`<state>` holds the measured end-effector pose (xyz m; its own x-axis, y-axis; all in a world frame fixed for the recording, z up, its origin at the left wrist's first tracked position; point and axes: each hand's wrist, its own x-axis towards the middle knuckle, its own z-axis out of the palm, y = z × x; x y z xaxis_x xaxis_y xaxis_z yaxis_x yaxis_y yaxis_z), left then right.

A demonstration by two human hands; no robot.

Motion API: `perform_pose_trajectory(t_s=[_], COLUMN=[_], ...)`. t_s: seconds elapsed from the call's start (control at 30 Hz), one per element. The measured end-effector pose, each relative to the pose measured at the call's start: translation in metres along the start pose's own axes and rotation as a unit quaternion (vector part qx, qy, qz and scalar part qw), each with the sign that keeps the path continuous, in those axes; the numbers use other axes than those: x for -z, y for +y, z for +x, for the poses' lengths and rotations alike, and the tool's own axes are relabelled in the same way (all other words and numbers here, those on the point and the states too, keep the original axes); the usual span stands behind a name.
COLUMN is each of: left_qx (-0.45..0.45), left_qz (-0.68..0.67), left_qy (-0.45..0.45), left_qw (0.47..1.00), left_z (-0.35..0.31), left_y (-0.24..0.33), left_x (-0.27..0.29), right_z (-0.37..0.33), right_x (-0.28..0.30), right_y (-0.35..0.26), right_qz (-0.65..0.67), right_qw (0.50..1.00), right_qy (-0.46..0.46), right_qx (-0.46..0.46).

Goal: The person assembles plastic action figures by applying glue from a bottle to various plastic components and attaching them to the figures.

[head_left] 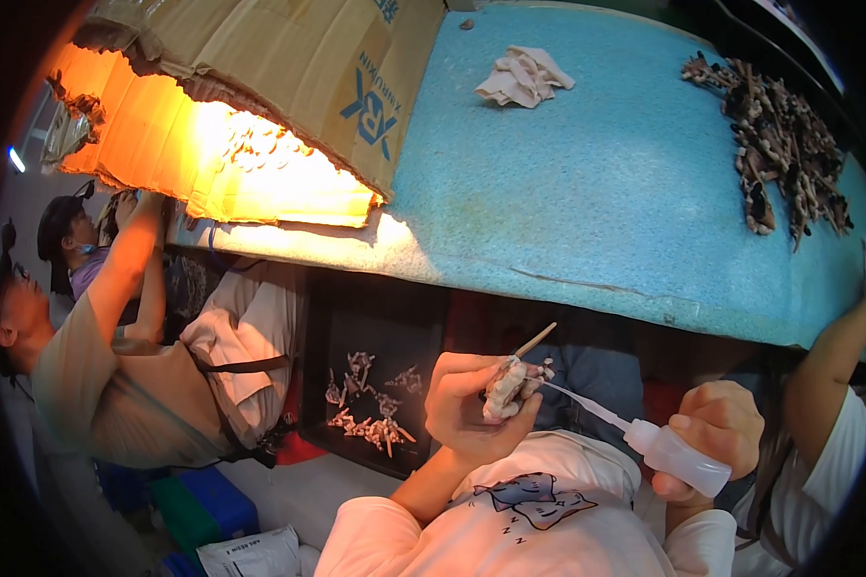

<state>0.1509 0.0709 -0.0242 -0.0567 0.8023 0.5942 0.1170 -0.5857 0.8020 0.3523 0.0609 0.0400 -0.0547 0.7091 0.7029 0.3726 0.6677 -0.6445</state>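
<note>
My left hand (pixel 467 404) is closed around a small lumpy piece (pixel 505 389), pale with darker patches. A thin wooden stick (pixel 536 338) juts up beside the piece, and I cannot make out whether it is fixed to it. In my right hand (pixel 722 428) is a translucent white squeeze bottle (pixel 688 462), tilted so that its long thin nozzle (pixel 587 402) points at the piece. The nozzle's tip meets or nearly meets small pinkish bits at the piece's edge; which of the two I cannot tell.
A blue-covered table (pixel 568 183) stretches ahead, bearing a crumpled cloth (pixel 524 77) and a heap of small dark-and-pale pieces (pixel 784 144). A brightly lit cardboard box (pixel 298 67) stands at left. Below, a black tray (pixel 332 317) holds several small pieces. Co-workers sit on both sides.
</note>
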Motion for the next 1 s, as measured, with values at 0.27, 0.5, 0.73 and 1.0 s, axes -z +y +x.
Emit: perform_pose_trajectory(t_s=[0.27, 0.5, 0.73, 1.0], left_qx=[0.019, 0.037, 0.030, 0.031], left_qz=[-0.011, -0.038, -0.030, -0.035], left_qy=[0.008, 0.027, 0.031, 0.032], left_qw=[1.000, 0.998, 0.999, 0.998], left_z=[-0.002, -0.006, -0.007, -0.006], left_y=[-0.001, -0.002, -0.003, -0.003], left_x=[0.002, 0.000, -0.001, -0.001], right_z=[0.000, -0.002, 0.003, 0.004], right_x=[-0.002, 0.000, -0.005, -0.001], right_y=[0.000, 0.009, 0.012, 0.008], right_qz=[0.024, 0.087, 0.084, 0.092], right_qw=[0.999, 0.991, 0.985, 0.987], right_qy=[0.008, -0.043, -0.065, -0.080], right_qx=[0.020, 0.090, 0.140, 0.107])
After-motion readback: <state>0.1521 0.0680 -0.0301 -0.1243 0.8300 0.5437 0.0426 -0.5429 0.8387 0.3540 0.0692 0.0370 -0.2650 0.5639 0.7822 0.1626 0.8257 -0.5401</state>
